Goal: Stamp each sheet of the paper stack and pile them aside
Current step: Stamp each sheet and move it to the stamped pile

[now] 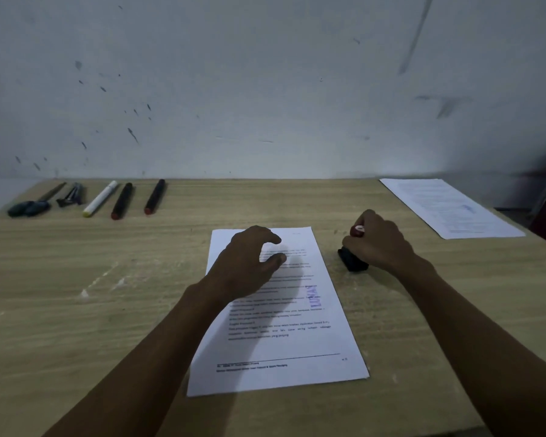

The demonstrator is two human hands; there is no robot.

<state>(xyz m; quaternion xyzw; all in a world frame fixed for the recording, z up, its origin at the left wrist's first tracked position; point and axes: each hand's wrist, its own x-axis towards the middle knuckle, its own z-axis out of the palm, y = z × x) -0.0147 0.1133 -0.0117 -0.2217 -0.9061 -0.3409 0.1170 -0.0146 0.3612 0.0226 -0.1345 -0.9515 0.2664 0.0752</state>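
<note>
Wooden table (pixel 108 310): right hand (pixel 379 244) grips stamp (pixel 353 261) beside stack (pixel 281 310); left hand (pixel 249 263) open above.

Matt white paper sheet (pixel 297 367) on matt wood-grain table (pixel 108 310).

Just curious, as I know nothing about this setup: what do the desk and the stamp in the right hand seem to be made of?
The desk looks like wood-grain laminate or veneer: pale, matte, with fine parallel streaks. The stamp under the right hand seems plastic: a dull black base and a glossy red knob; the hand hides much of it.
</note>
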